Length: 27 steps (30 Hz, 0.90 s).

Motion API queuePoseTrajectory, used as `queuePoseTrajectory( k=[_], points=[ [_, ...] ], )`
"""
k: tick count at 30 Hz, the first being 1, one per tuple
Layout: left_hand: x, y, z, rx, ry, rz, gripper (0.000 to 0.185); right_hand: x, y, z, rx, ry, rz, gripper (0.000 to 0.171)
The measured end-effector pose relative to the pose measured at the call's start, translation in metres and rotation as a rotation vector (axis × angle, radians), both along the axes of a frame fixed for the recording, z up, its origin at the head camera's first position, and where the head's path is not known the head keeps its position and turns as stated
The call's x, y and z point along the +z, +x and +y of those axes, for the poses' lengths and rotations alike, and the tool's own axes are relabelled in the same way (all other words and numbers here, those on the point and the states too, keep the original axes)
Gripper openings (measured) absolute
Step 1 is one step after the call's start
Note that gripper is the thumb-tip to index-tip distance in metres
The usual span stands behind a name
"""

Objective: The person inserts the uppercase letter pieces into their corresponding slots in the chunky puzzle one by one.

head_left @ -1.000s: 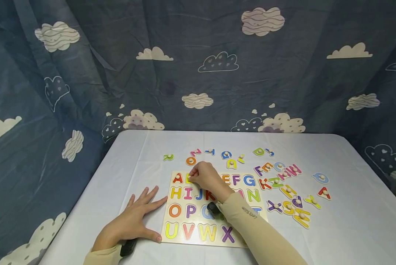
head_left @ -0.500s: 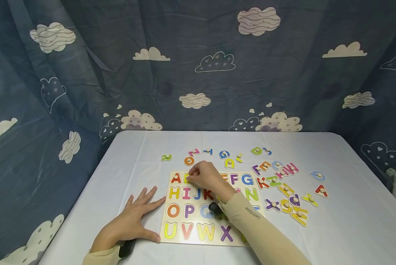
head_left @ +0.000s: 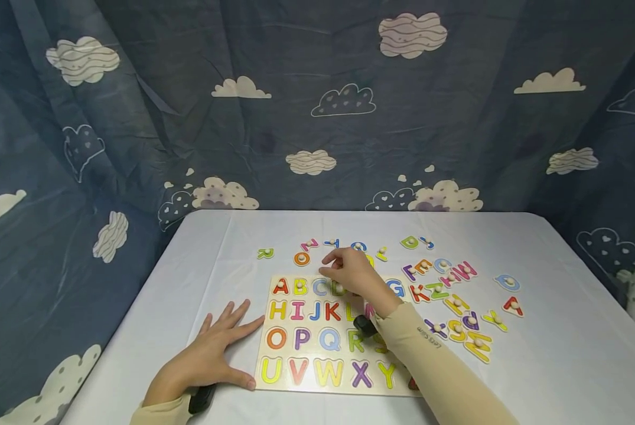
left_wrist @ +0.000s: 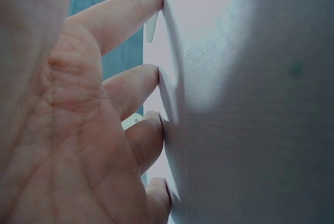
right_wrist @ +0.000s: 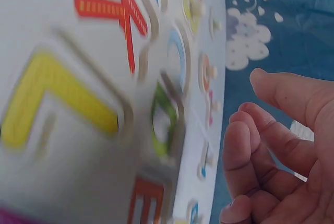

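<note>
My right hand (head_left: 351, 273) is raised over the top edge of the wooden alphabet board (head_left: 285, 383). In the right wrist view its fingers bend loosely, thumb apart from them, with nothing held. A red letter A piece (head_left: 280, 286) and a yellow letter B piece (head_left: 300, 287), both knobbed, sit in the board's top row. Beside the B is the light blue C slot (head_left: 319, 287). My left hand (head_left: 213, 351) lies spread at the board's left edge; index fingertip and thumb tip are right at that edge. In the left wrist view its fingertips rest on the white cloth.
Loose knobbed letters lie behind the board, among them a green R (head_left: 266, 253) and an orange O (head_left: 302, 258). Several more, including a red K (head_left: 419, 293) and a red A (head_left: 513, 306), are scattered to the right. A dark cloud-patterned curtain (head_left: 274, 130) hangs behind the table.
My right hand has let go of the yellow B piece, lifted and moved right and away, leaving the B in the board. The left hand keeps its place.
</note>
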<state>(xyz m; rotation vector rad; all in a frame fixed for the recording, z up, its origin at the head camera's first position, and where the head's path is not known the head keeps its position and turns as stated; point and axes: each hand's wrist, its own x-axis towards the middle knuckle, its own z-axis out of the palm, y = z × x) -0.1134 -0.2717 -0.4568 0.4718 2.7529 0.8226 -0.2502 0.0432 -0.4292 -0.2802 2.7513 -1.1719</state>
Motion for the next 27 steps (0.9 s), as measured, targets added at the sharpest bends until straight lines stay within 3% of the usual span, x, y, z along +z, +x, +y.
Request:
queuePoseTrajectory(
  k=[10,27],
  points=[
    [0.003,0.0,-0.001,-0.002,-0.009,0.01,0.121,0.002,-0.01,0.048,-0.069,0.017,0.028,0.025],
    [-0.002,0.0,0.001,0.007,0.003,-0.006,0.121,0.008,-0.014,0.163,-0.257,0.065,0.011,0.039]
  ],
)
